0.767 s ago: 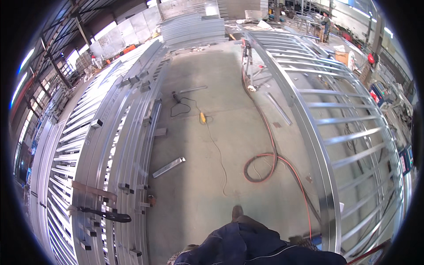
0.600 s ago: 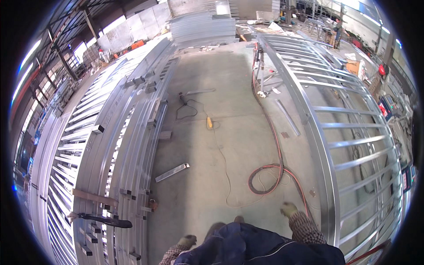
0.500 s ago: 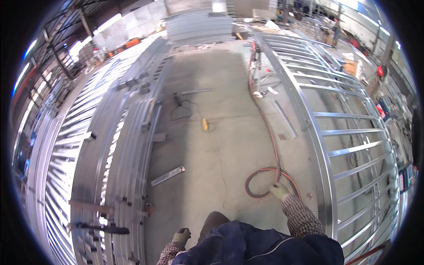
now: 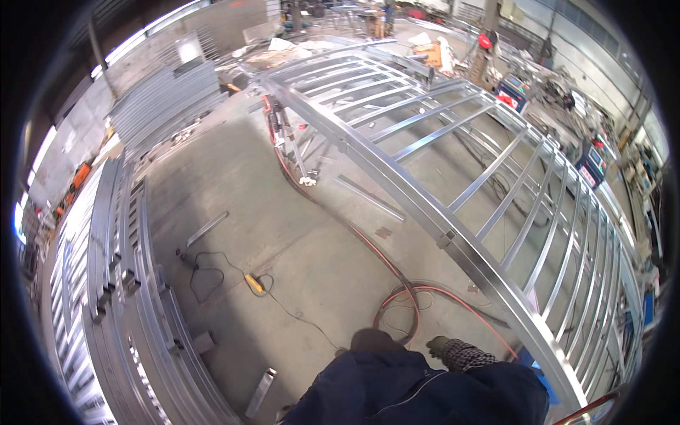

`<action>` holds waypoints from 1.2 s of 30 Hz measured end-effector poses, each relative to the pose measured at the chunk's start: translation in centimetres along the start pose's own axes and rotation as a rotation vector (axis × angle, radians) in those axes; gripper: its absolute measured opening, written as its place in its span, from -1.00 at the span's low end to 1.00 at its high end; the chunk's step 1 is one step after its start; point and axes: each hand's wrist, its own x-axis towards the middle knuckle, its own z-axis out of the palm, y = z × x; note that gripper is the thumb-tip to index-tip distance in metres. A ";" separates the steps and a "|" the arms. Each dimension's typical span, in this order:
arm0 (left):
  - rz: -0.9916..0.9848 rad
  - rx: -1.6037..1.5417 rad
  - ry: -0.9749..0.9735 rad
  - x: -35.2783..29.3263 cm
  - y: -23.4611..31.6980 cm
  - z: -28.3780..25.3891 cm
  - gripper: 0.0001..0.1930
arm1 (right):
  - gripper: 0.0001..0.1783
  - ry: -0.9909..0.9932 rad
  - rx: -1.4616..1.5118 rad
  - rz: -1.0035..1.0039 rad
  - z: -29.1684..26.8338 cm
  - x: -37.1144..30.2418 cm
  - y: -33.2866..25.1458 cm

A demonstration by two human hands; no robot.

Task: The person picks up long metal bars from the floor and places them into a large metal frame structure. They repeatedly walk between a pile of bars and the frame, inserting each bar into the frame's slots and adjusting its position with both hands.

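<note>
My right hand, in a pale work glove under a checked sleeve, hangs loosely beside my dark jacket. Its fingers look a little apart, with nothing visible in them. Below it on the floor lies a coil of red and black hose, nearest to this hand and apparently apart from it. To the right runs a long, shiny metal frame with many crossbars. Of my left hand only a dim sliver may show at the lower edge beside the jacket; its fingers are hidden.
Stacked metal profiles line the left side. On the floor lie a yellow tool with a cord, a short metal channel, and longer metal strips. A corrugated sheet stack stands at the back left. Blue machines stand beyond the frame.
My view has turned to the right, so the frame now fills more of it. My right hand has drawn back from the hose coil toward my body. My left hand has almost left view.
</note>
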 end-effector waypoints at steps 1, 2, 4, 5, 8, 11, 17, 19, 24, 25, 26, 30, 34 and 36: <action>0.027 -0.015 -0.004 2.2 3.0 -2.4 -0.60 | -0.45 0.027 0.068 0.196 0.0 1.1 0.9; 0.048 -0.038 -0.006 4.3 6.1 -4.6 -0.60 | -0.49 0.022 0.213 0.175 0.3 1.7 1.5; 0.053 -0.137 0.022 9.1 12.1 -8.3 -0.60 | -0.52 0.048 0.395 0.201 1.1 2.9 0.4; 0.041 -0.179 0.047 11.6 14.9 -9.6 -0.61 | -0.53 0.039 0.443 0.207 1.6 3.3 -1.1; -0.026 -0.233 0.086 19.2 21.9 -12.4 -0.69 | -0.53 -0.072 0.264 0.061 2.4 4.5 -8.9; -0.021 -0.157 0.028 25.9 26.3 -13.8 -0.70 | -0.54 -0.096 0.081 -0.150 2.9 6.7 -22.0; -0.027 -0.021 -0.029 32.9 33.9 -18.8 -0.64 | -0.58 0.082 -0.417 -0.412 -3.2 7.9 -54.5; -0.028 -0.004 -0.036 34.6 37.2 -20.6 -0.64 | -0.51 0.144 -0.255 -0.566 -6.3 5.9 -63.0; -0.032 0.029 -0.050 40.9 45.4 -24.7 -0.63 | -0.51 0.329 -0.005 -0.701 -10.5 5.0 -81.1; -0.026 0.039 -0.050 42.5 46.9 -25.9 -0.63 | -0.52 0.354 0.028 -0.733 -10.8 5.7 -83.8; -0.019 0.044 -0.054 44.2 48.5 -27.1 -0.63 | -0.53 0.373 0.049 -0.742 -11.1 6.7 -86.4; 0.004 0.072 -0.057 50.4 54.6 -33.0 -0.62 | -0.56 0.218 -0.055 -0.505 -10.3 9.4 -90.9; 0.098 0.144 -0.062 55.5 61.5 -40.3 -0.62 | -0.55 0.033 -0.041 -0.162 -6.7 12.4 -91.0; 0.214 0.228 -0.048 57.9 65.9 -44.7 -0.61 | -0.54 -0.032 -0.152 -0.179 -5.2 14.7 -90.8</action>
